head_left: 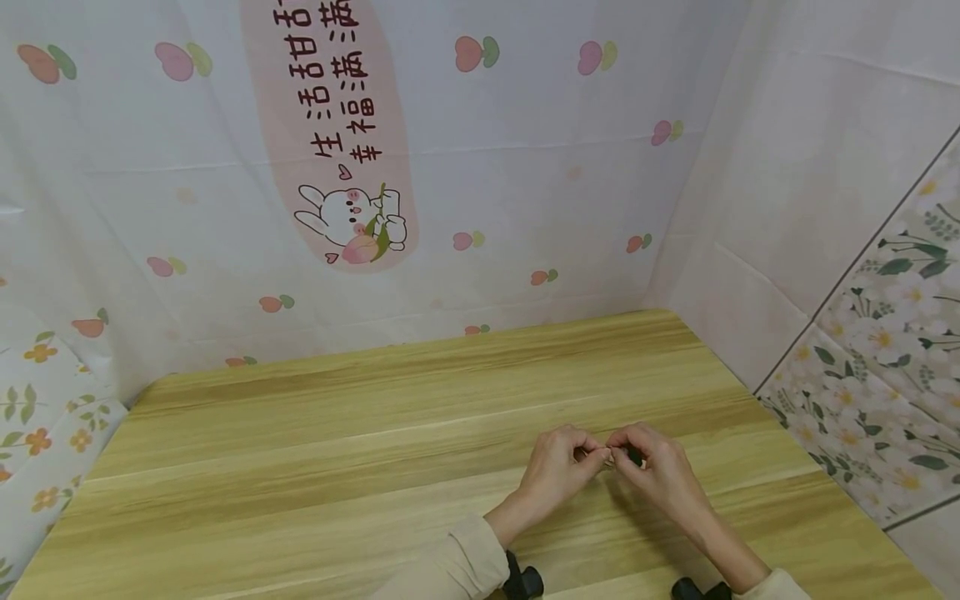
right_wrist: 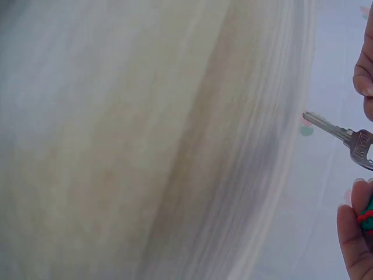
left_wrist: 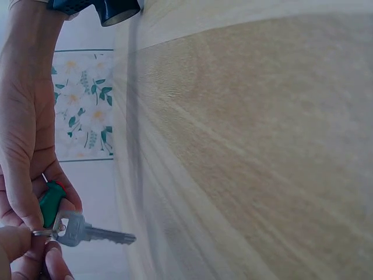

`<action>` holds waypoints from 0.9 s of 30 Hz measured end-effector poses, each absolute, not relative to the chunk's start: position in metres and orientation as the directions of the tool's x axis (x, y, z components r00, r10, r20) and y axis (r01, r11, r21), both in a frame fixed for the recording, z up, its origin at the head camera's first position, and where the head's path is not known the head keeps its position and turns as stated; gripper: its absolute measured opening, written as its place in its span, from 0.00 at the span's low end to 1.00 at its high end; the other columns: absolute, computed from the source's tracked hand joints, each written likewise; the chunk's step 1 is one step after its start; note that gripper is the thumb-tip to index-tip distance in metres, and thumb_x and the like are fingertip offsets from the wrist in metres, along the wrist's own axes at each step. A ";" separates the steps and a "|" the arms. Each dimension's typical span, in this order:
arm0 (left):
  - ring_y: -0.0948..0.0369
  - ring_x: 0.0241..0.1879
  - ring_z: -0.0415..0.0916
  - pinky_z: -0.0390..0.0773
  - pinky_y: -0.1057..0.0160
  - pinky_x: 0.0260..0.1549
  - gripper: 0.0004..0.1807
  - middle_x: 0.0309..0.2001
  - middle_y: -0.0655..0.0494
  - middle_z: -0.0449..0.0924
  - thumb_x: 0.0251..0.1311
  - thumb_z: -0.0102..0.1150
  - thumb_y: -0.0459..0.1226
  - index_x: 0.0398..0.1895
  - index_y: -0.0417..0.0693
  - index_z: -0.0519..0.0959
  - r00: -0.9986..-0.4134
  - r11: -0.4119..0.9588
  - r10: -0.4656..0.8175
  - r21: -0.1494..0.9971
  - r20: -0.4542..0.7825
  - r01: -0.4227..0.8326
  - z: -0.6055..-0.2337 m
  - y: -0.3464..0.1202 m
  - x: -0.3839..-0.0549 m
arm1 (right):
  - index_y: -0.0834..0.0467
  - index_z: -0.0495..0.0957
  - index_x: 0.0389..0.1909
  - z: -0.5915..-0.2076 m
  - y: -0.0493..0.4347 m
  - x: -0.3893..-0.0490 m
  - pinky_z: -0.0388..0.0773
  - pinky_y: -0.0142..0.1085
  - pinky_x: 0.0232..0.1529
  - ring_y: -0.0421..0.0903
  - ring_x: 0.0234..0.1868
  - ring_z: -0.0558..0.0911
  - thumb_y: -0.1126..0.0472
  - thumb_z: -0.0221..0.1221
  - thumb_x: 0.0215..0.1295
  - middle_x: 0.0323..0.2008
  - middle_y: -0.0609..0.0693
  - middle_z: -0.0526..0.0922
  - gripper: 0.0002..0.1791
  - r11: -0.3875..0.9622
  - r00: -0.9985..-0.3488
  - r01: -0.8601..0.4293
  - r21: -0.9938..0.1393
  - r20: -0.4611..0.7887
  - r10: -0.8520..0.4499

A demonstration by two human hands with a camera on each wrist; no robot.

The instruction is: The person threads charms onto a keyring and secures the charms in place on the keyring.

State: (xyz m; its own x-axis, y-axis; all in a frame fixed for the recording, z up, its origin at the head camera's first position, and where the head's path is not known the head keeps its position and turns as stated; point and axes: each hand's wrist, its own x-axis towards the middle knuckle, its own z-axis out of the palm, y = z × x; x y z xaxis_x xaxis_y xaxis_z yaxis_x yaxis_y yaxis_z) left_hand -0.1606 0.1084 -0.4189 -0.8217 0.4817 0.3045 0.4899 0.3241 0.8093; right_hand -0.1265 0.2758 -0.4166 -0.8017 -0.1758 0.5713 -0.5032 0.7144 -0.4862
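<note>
Both hands meet fingertip to fingertip above the table's right half. My left hand (head_left: 562, 467) pinches the metal key ring (left_wrist: 41, 233). My right hand (head_left: 660, 471) also pinches at the ring, with a green charm trimmed in red (left_wrist: 52, 201) held against its curled fingers. A silver key (left_wrist: 76, 230) hangs from the ring between the hands, its blade pointing toward the table. In the right wrist view the key (right_wrist: 358, 146) shows lettering on its head, and the charm (right_wrist: 366, 219) is cut off by the frame edge. The fingers hide part of the ring.
The wood-grain table (head_left: 337, 467) stretches wide to the left of the hands. A patterned cloth (head_left: 525, 167) hangs behind it, and a flowered panel (head_left: 885, 350) stands along the right. Black wrist devices (head_left: 522, 579) sit under both forearms.
</note>
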 end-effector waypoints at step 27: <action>0.77 0.19 0.62 0.66 0.77 0.18 0.10 0.27 0.60 0.79 0.61 0.59 0.39 0.26 0.45 0.84 -0.821 0.317 0.476 0.809 0.316 0.495 -0.419 0.107 -0.161 | 0.55 0.79 0.28 -0.415 0.273 -0.126 0.70 0.26 0.22 0.29 0.26 0.70 0.77 0.63 0.51 0.27 0.42 0.79 0.13 0.705 -0.797 -0.512 -0.490 0.577 -0.177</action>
